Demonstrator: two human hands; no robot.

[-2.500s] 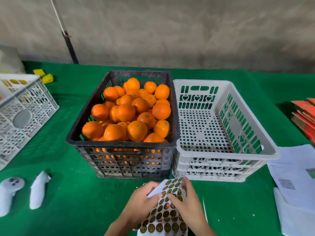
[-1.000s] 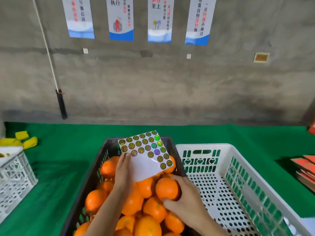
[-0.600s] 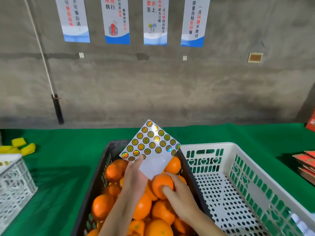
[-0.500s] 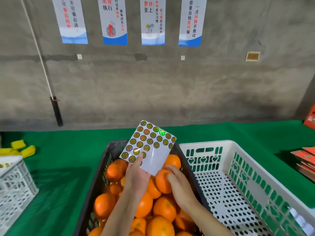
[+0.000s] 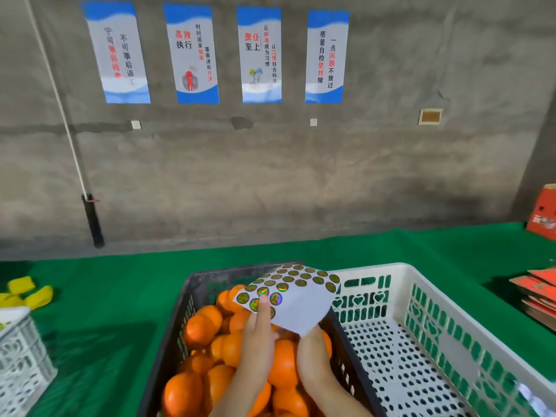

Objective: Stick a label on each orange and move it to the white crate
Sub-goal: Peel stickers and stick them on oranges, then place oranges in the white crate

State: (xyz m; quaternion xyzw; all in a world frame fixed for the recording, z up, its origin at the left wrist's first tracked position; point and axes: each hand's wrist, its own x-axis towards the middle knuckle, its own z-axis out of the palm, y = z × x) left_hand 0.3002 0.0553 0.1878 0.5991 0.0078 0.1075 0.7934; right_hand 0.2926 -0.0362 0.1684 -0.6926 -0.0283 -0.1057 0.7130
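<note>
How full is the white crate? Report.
Empty where visible: the white crate shows a bare perforated floor. Its near end is cropped.

Green table [image 5: 114,296]: black crate [image 5: 172,335], white crate [image 5: 376,268]

Wall posters, four, listed left to right.
- First poster [image 5: 118,52]: 不可事后返 is made out; the rest is blurred.
- Second poster [image 5: 192,54]: headed 高效执行.
- Third poster [image 5: 260,55]: headed 责任至上.
- Fourth poster [image 5: 326,57]: 一点问题不放过 and 质量自检坚持做 are read.
- Label sheet [image 5: 301,311], near: the sticker print is too small to be read.
</note>
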